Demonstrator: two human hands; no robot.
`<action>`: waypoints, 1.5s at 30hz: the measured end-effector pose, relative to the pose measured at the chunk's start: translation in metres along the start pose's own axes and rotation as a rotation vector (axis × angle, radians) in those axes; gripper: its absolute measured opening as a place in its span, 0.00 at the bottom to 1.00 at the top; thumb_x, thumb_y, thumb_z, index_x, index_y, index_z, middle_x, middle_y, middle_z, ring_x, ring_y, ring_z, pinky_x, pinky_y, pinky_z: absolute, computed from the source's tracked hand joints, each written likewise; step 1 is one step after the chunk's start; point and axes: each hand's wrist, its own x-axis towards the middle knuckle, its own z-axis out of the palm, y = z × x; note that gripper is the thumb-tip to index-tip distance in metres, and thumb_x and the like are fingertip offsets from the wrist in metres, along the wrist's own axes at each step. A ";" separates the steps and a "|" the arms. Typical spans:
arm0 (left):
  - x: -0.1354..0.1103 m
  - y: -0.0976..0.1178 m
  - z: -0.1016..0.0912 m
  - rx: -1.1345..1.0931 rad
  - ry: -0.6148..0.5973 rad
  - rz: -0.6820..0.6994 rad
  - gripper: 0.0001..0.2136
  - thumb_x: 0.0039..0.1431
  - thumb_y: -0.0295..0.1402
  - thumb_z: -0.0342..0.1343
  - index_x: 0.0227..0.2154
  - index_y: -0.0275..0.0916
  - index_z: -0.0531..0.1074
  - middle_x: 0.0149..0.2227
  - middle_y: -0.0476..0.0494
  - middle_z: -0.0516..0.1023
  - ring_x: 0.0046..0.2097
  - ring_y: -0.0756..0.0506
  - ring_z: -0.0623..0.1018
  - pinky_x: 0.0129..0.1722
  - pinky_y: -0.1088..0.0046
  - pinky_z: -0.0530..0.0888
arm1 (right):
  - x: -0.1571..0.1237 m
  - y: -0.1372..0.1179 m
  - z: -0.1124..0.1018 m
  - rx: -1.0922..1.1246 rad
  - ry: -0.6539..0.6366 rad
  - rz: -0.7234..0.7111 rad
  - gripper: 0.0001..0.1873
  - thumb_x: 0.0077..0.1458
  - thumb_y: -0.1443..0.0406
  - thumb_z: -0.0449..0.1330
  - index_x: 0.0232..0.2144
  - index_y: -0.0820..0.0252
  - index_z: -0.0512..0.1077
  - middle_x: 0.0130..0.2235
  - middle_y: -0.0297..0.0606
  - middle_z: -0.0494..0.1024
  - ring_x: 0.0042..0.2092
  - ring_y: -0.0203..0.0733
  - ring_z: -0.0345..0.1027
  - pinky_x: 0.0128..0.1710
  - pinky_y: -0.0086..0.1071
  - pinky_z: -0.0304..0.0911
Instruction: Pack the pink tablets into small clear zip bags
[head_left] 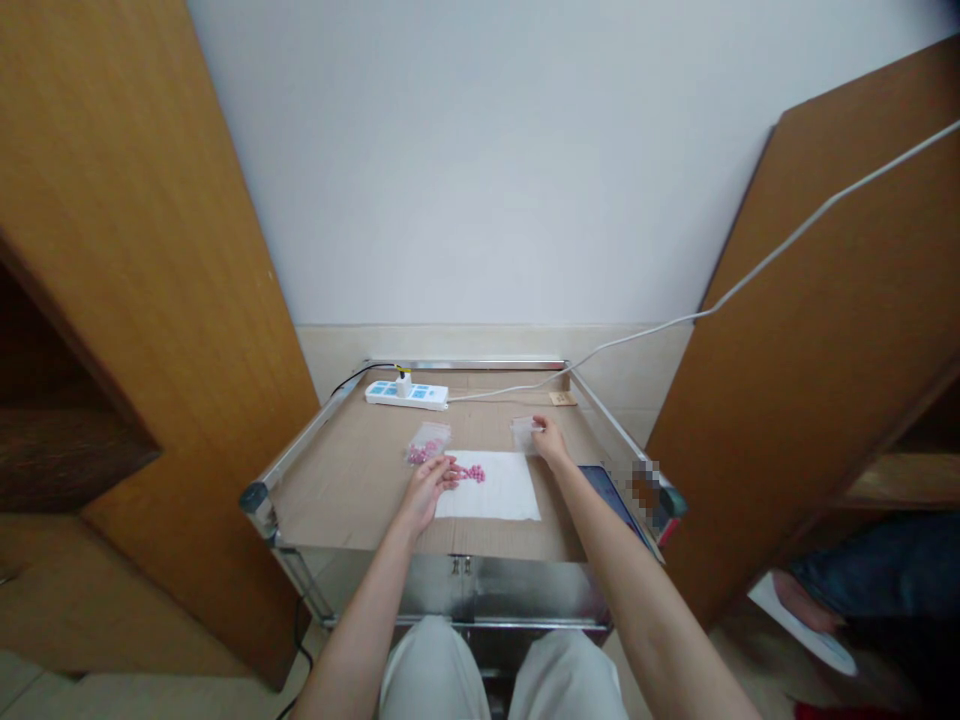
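Two bare hands work over a brown tabletop (330, 510) as I look on from my distant station. Pink beads (477, 474) lie clustered on a white sheet (495, 500), just right of the left hand's fingertips and nearer the body than the right hand. I read the cluster's long axis as running roughly left to right, the narrower end pointing to the left hand and the broader end pointing away from it, toward the right.

The left hand (431, 487) reaches over the sheet's left edge, fingers extended and lightly bent at the narrow end; from here I cannot tell whether they pinch the beads or only rest beside them. The right hand (550, 438), past the sheet's far edge, has thumb and fingers closed on the right side of a clear bag (523, 434).

Just beyond the left hand, I see a bead bag (429, 442) slanting from near left to far right, its pink contents pooled toward the near end. Farther out from that hand sits a white power strip (424, 398) with a plug (403, 384) in it. A small card (562, 398) lies beyond the right hand; a dark tablet (609, 493) lies beside the right forearm.
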 end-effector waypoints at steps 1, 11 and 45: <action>0.000 0.000 0.000 0.001 -0.001 0.001 0.10 0.44 0.33 0.56 0.29 0.32 0.69 0.27 0.42 0.74 0.28 0.52 0.73 0.26 0.79 0.68 | -0.001 -0.001 -0.001 -0.029 -0.013 0.003 0.21 0.31 0.76 0.47 0.32 0.68 0.68 0.33 0.44 0.72 0.35 0.44 0.66 0.36 0.33 0.59; 0.000 0.000 0.001 -0.008 -0.004 0.003 0.09 0.44 0.32 0.56 0.30 0.32 0.69 0.26 0.43 0.74 0.27 0.52 0.73 0.26 0.79 0.69 | -0.027 -0.026 -0.001 -0.305 0.085 -0.132 0.25 0.35 0.78 0.48 0.39 0.64 0.66 0.50 0.50 0.59 0.52 0.51 0.49 0.48 0.44 0.46; 0.002 0.018 -0.002 1.453 0.433 0.427 0.21 0.46 0.27 0.48 0.46 0.40 0.59 0.44 0.37 0.68 0.48 0.40 0.64 0.51 0.53 0.45 | -0.098 -0.039 0.047 0.248 -0.094 -0.211 0.18 0.41 0.73 0.46 0.37 0.62 0.64 0.39 0.40 0.66 0.36 0.38 0.62 0.38 0.33 0.59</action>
